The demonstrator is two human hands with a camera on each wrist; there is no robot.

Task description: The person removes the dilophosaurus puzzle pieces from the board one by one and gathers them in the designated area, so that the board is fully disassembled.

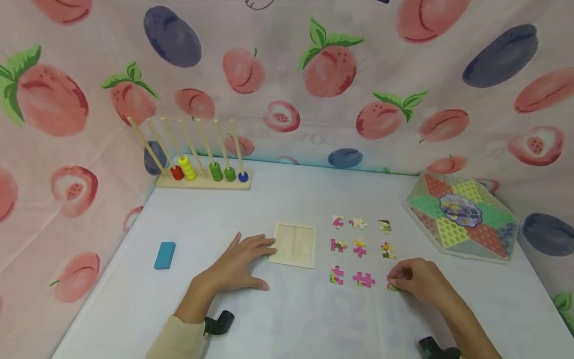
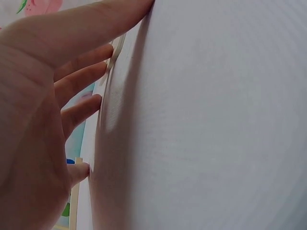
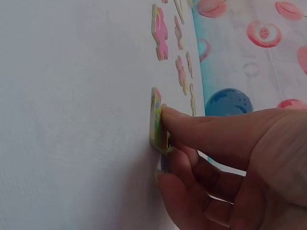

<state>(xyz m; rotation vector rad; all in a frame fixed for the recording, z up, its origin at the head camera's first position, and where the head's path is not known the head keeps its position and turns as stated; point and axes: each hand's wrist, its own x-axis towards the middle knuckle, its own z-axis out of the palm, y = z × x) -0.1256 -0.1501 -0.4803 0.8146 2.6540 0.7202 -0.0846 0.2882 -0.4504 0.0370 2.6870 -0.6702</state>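
Observation:
My right hand (image 1: 421, 280) pinches a pink and green jigsaw piece (image 3: 157, 122) between thumb and fingers, at the near right corner of a loose grid of pieces. The other pieces, such as a pink one (image 1: 363, 279) and a yellow one (image 1: 387, 250), lie apart on the white table. Left of them lies a shallow square wooden puzzle tray (image 1: 293, 244) with a bare base. At the tray's left edge, my left hand (image 1: 239, 264) has its fingers spread, with fingertips on its rim. The thumb (image 2: 91, 28) stretches out to the side in the left wrist view.
A blue block (image 1: 165, 255) lies at left. A wooden bead counter (image 1: 204, 183) with upright rods and coloured beads stands at the back left. A hexagonal box (image 1: 462, 217) with coloured triangles sits at the back right. Fruit-printed cloth (image 1: 287, 85) hangs behind the table.

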